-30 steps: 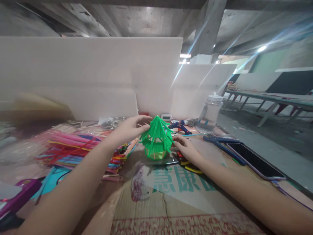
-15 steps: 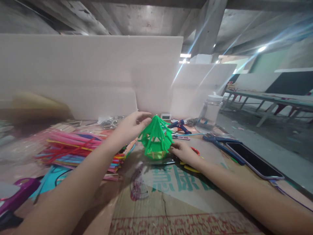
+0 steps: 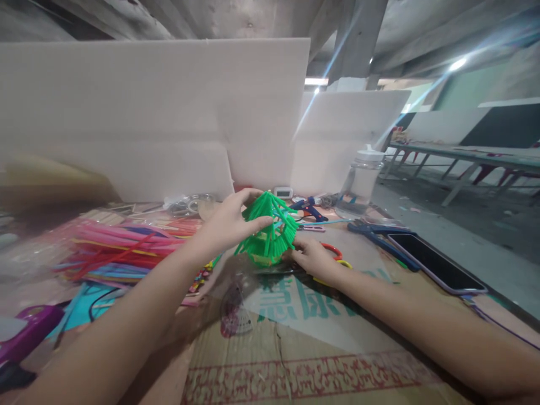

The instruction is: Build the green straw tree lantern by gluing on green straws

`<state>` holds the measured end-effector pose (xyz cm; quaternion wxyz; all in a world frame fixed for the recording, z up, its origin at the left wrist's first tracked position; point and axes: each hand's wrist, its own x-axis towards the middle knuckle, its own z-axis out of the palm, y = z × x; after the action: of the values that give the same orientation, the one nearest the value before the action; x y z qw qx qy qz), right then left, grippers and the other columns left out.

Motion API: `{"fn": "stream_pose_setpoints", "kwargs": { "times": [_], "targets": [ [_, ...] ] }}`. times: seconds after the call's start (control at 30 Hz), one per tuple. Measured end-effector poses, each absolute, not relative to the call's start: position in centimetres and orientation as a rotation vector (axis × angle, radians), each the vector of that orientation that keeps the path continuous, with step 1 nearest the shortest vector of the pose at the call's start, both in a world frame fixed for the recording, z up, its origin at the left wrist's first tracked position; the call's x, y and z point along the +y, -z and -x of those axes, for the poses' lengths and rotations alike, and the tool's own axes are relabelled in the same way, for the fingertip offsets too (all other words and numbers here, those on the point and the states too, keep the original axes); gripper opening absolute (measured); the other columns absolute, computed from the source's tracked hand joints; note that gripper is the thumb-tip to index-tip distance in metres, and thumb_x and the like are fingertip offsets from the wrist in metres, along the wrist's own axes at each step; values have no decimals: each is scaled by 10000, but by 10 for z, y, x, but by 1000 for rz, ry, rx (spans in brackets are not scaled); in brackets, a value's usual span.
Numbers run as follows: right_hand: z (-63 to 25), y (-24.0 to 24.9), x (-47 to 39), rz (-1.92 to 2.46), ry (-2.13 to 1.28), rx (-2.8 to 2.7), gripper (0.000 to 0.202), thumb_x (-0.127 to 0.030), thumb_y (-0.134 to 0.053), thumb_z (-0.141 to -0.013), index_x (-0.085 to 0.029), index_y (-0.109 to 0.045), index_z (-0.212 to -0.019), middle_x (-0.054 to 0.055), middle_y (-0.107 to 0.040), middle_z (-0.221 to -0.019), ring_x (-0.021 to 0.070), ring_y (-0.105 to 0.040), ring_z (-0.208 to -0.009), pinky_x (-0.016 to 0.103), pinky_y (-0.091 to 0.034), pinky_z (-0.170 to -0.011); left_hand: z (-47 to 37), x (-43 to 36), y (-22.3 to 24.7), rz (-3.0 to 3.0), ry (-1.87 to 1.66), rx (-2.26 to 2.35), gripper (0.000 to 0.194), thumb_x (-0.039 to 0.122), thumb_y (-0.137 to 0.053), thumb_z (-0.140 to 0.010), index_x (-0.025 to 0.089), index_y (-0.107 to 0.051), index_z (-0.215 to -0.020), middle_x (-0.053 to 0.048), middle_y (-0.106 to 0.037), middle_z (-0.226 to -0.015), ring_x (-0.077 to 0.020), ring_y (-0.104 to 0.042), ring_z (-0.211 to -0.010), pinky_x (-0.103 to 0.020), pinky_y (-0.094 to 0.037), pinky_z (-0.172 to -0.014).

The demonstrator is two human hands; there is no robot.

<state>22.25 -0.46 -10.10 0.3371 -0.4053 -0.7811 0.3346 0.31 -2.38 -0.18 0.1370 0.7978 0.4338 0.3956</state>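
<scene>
A small green hut-shaped model (image 3: 278, 239), its cone roof made of fuzzy pipe-cleaner strips, stands upright on a dark shiny base. Round its upper left side my left hand (image 3: 234, 218) is closed, with the thumb across the front of the roof and the fingers partly hidden behind. My right hand (image 3: 314, 260) has its fingers curled against the lower right edge of the model, near the base; the fingertips are partly hidden. Just behind my right hand lie scissors with red and yellow handles (image 3: 333, 250).
Pink, red and blue pipe cleaners (image 3: 126, 244) are heaped at left, near a purple tool (image 3: 31, 332). Behind the model are a blue glue gun (image 3: 311, 209), a small digital display (image 3: 283, 192) and a water bottle (image 3: 363, 180). Blue pliers (image 3: 386, 239) and a phone (image 3: 434, 261) lie at right.
My left hand has come further over the roof, its thumb now across the front. The model has tilted or turned a little. My right hand stays at its lower right.
</scene>
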Motion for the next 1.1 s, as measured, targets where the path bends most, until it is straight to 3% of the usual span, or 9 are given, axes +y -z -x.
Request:
{"fn": "stream_pose_setpoints", "kwargs": {
  "times": [0.27,0.47,0.63,0.9,1.1],
  "targets": [
    [-223,102,-5,1039,-890,-2014,217,-215,-538,-835,-205,-727,-941,25,-741,-931,245,-669,-905,337,-510,-777,-5,-24,3,-2333,-1180,1254,414,386,-666,-824,186,-568,-1173,-95,-655,-1198,-260,-603,-1132,-436,-465,-992],
    [-224,105,3,1069,-913,-1906,207,-189,-528,-803,-201,-713,-895,6,-726,-831,220,-664,-821,324,-508,-749,2,-18,4,-2175,-1182,1163,389,420,-518,-927,210,-628,-1236,-78,-700,-1178,-256,-655,-1072,-411,-528,-923],
    [-229,110,24,1104,-938,-1750,172,-223,-549,-768,-173,-661,-888,40,-713,-892,199,-658,-813,314,-516,-724,7,-13,3,-1982,-1120,1218,444,373,-594,-874,180,-616,-1273,-96,-730,-1115,-256,-689,-993,-413,-568,-837],
    [-230,112,34,1067,-994,-1659,214,-200,-616,-708,-175,-605,-920,44,-695,-945,174,-666,-854,311,-527,-783,11,-6,5,-2027,-1181,1212,393,397,-601,-869,184,-639,-1197,-104,-715,-1149,-247,-665,-1061,-428,-534,-902],
    [-231,115,34,1037,-979,-1682,178,-267,-623,-748,-184,-632,-905,41,-716,-944,186,-664,-858,315,-524,-792,13,-7,3,-2087,-1144,1371,403,514,-571,-857,171,-675,-1041,-79,-729,-1005,-230,-674,-908,-383,-535,-821]
  ]
}}
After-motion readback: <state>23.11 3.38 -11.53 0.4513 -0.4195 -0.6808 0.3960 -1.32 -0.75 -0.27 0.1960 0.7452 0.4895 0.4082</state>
